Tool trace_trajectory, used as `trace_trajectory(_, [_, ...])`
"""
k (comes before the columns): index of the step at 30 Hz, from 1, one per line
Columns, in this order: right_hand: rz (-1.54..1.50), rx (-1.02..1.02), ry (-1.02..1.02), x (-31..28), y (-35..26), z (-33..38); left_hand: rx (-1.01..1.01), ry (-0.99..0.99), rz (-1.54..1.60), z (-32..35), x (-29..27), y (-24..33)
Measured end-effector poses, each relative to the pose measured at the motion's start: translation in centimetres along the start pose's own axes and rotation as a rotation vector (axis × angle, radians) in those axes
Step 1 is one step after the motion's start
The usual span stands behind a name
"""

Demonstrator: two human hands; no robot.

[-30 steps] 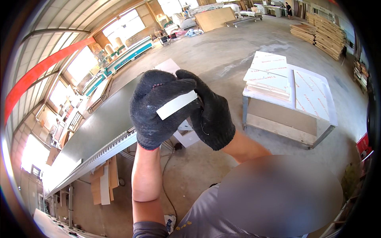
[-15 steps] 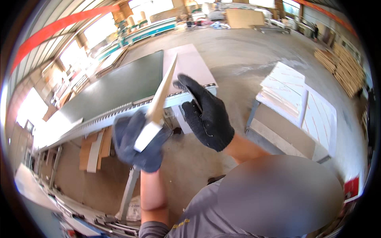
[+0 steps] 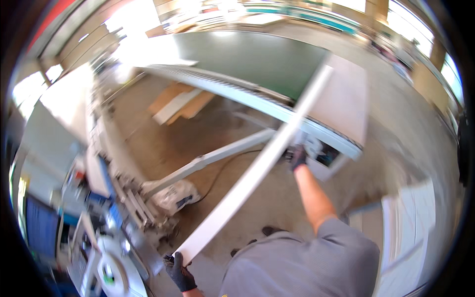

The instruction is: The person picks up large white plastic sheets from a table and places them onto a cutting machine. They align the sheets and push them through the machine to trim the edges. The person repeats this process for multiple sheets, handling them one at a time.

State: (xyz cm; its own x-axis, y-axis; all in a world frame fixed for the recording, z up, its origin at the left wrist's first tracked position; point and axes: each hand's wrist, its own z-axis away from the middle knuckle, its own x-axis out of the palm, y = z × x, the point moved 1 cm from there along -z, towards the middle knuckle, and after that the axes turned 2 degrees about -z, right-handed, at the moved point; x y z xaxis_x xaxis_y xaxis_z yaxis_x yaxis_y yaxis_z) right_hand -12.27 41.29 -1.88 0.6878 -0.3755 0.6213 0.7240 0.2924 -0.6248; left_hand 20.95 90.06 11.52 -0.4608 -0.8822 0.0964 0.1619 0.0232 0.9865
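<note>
Near white board [image 3: 262,168]: sack [image 3: 175,195], contents unclear

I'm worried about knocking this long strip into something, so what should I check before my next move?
1. Left hand grips the white strip's near end: ok.
2. Right hand touches the strip: cannot tell, too blurred.
3. Strip's far end apart from the green-topped table: cannot tell; they overlap in view.
4. Dark gloves on both hands: ok.
5. Visible shoes apart from the floor cable: ok.
</note>
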Motion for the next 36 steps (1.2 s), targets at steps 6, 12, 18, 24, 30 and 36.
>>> trace_trajectory(6, [0.141,-0.083,-0.003,-0.5,-4.1,-6.9,0.089,0.350,0.133,8.2,-4.7,3.3])
trace_trajectory(12, [0.131,-0.195,-0.141,7.3,-4.6,2.0,-0.033,0.721,0.353,12.5,-16.7,-8.9])
trace_trajectory(18, [0.047,-0.166,-0.576,20.4,-12.2,9.1,0.072,1.192,0.780,22.0,-34.8,-20.2])
trace_trajectory(24, [0.074,-0.276,-0.884,36.3,-9.9,14.9,0.112,1.486,0.555,36.6,-40.0,-27.1])
trace_trajectory(30, [0.277,-0.219,-0.932,47.5,4.9,12.3,0.049,1.637,0.706,48.2,-37.7,-31.5])
trace_trajectory(36, [0.204,-0.268,-1.140,29.2,35.2,24.2,0.021,1.858,0.712,56.0,-32.9,-31.3])
